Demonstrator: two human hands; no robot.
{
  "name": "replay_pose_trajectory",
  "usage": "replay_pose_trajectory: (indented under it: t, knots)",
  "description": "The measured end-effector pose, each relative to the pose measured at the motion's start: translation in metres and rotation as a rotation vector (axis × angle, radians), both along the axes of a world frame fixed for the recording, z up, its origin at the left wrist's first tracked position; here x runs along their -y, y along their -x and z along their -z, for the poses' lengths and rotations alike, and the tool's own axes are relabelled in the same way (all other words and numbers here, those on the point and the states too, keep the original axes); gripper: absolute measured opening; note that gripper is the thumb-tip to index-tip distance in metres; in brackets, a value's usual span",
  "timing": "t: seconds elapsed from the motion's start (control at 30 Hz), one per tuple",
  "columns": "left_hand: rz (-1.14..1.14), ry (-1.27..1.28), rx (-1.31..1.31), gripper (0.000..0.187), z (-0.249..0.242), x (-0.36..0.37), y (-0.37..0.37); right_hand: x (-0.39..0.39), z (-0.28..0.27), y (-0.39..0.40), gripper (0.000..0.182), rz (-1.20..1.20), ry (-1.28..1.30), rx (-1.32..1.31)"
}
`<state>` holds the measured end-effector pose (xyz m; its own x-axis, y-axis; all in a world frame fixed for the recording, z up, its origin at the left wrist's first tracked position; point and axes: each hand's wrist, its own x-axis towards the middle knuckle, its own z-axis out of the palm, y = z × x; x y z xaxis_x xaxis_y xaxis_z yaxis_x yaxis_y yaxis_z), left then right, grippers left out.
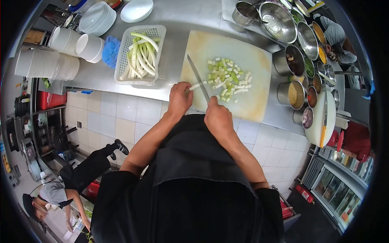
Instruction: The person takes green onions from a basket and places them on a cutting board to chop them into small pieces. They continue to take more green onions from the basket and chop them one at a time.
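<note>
My right hand (pixel 219 119) is wrapped round the handle of a kitchen knife (pixel 197 75), its blade pointing away and to the left over the cutting board (pixel 253 60). My left hand (pixel 180 98) grips a spring onion stalk (pixel 196 86) at the board's near left edge, with the stalk's cut end close beside the blade. To the right of the knife lies a scattered heap of chopped white and green pieces (pixel 231 79). Left of the board, a white plastic basket (pixel 161 36) holds several long stalks (pixel 142 58).
Stacked white bowls (pixel 67 40), plates (pixel 97 18) and a blue cloth or bag (pixel 110 52) stand on the left. Metal bowls (pixel 277 22) and pots of ingredients (pixel 292 95) crowd the right, near another board with a yellow-handled knife (pixel 323 133). Another person (pixel 60 194) works at lower left.
</note>
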<state>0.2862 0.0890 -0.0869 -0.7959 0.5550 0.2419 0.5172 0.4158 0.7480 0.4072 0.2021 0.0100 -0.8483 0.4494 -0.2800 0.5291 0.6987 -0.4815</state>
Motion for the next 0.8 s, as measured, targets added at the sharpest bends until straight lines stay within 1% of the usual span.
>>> replay_pose_trajectory:
  t: [0.07,0.13,0.17,0.23,0.33,0.4,0.47,0.5,0.57,0.63,0.67,0.7,0.73,0.77,0.8]
  knots:
    - [-0.011,0.007,0.008,0.025,0.000,-0.002,-0.002,0.001,0.012,-0.001,0.019,-0.022,-0.018,0.026]
    - [-0.035,0.018,0.067,0.025,0.001,-0.003,-0.001,-0.002,0.014,0.000,0.018,-0.049,-0.060,-0.022]
    - [-0.039,0.023,0.071,0.025,0.002,-0.001,-0.004,0.000,0.013,-0.004,0.018,-0.053,-0.055,-0.017]
    - [-0.041,-0.025,0.104,0.029,0.001,-0.006,-0.002,-0.002,-0.012,-0.002,0.019,-0.021,0.018,0.029]
    - [-0.061,0.012,0.110,0.028,0.000,-0.008,-0.004,0.003,-0.013,0.004,0.023,-0.010,0.059,0.068]
    - [-0.057,0.001,0.090,0.028,0.012,-0.007,-0.006,0.000,0.009,0.001,0.025,-0.027,0.034,0.090]
    - [-0.045,-0.005,0.091,0.026,0.006,-0.001,0.000,-0.004,0.019,0.002,0.031,-0.020,-0.025,0.123]
    - [-0.071,0.012,0.082,0.026,-0.011,0.010,0.000,-0.005,0.017,0.000,0.030,0.022,-0.021,0.125]
    - [-0.018,-0.044,0.176,0.026,-0.044,0.016,0.012,-0.006,-0.006,-0.003,0.028,0.087,0.048,0.047]
    - [-0.120,-0.133,0.004,0.024,-0.050,0.029,0.064,-0.004,-0.006,-0.002,0.026,0.037,0.081,0.026]
    - [-0.213,-0.130,-0.102,0.021,-0.057,0.032,0.097,-0.003,-0.005,-0.002,0.025,-0.003,0.112,0.017]
    - [-0.265,-0.080,-0.180,0.021,-0.072,0.033,0.131,-0.002,0.001,-0.002,0.025,-0.003,0.106,0.005]
    - [-0.271,-0.007,-0.436,0.025,-0.066,0.035,0.173,0.000,0.013,0.000,0.025,-0.050,0.133,-0.002]
    - [-0.203,0.159,-0.455,0.032,-0.060,0.038,0.212,0.001,0.025,0.001,0.024,-0.097,0.158,-0.007]
    - [-0.220,0.300,-0.474,0.038,-0.040,0.038,0.244,-0.001,0.033,0.002,0.024,-0.072,0.168,-0.004]
